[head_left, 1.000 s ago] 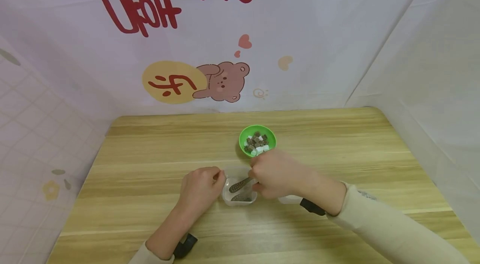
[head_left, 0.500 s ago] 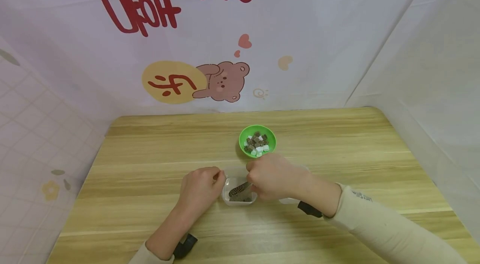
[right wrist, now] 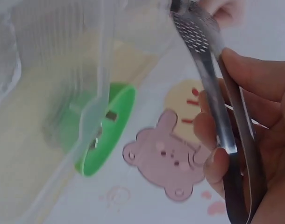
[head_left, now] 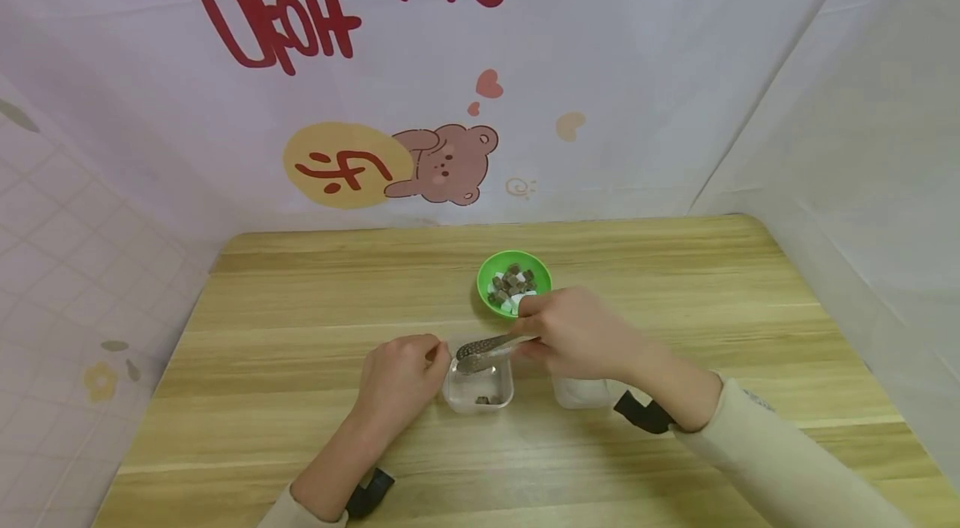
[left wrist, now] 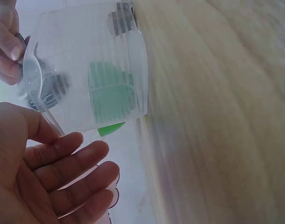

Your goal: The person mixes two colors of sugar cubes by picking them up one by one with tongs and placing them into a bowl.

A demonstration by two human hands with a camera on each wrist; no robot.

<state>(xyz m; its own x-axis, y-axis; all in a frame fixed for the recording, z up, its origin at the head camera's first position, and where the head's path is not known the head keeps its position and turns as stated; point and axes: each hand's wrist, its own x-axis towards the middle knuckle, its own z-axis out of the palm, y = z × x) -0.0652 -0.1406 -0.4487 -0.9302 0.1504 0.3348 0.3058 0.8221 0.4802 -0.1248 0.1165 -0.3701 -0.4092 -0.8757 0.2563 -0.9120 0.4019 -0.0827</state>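
Note:
My right hand (head_left: 581, 334) grips metal tongs (right wrist: 217, 107) with perforated ends, which hover over the far side of a clear plastic container (head_left: 452, 396). At their tips in the right wrist view is a small dark piece, partly cut off by the frame edge. A couple of brown cubes (head_left: 487, 400) lie at the container's near side. With thumb and index finger, my left hand (left wrist: 63, 172) pinches this container's rim, its other fingers loosely bent. Behind stands a green bowl (head_left: 483, 271) of brown and white cubes, its front edge partly hidden by the right hand.
A second clear container (head_left: 582, 396) stands to the right, under the right forearm and partly covered by it. All of this is on a wood-grain table (head_left: 315, 286). Printed white cloth (head_left: 637, 95) encloses the back and sides.
The tongs have risen from inside the container to above its far side, as my right hand moved up and right. More of the right-hand container now shows. My left hand stays put.

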